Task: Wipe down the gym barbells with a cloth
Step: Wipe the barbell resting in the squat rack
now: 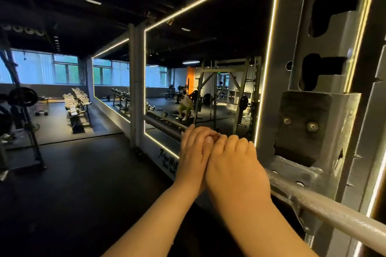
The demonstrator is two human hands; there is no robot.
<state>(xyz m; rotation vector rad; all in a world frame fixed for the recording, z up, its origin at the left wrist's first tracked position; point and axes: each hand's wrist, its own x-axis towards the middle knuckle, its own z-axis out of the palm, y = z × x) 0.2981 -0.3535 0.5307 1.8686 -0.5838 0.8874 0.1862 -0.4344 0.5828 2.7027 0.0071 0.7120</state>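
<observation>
Mid-wipe, prob. on the sleeve end of the bar (pixel 334 213). The bar sits in the rack (pixel 286 48) at 3 o'clock. Its knurled shaft comes in from 4 o'clock, and the sleeve runs out toward 10 o'clock, ending in front of the mirror (pixel 208 58).

Both hands are on the bar side by side, touching each other. The left hand (pixel 195 150) is farther out on the sleeve w/ fingers curled over the top. The right hand (pixel 234 165) is nearer the rack, fingers curled over likewise. So both are clenched round the bar.

Cloth (pixel 216 135): only a small brownish scrap shows btw the hands, at their 12 o'clock. The rest, if that is the cloth, is hidden under the palms. Can't tell which hand really has it.

Progress looks early. The bare sleeve tip lies beyond the left hand at 10 o'clock, and the long shaft at 4 o'clock is left to do.

Next move, as I judge it:
- Slide hands & cloth out toward 10 o'clock to the tip, wrap kept tight.
- Twist round so the underside gets wiped too.
- Then shift past the rack to the shaft.

Watch for the bar rolling in its rest, and for the knurl snagging the cloth.
</observation>
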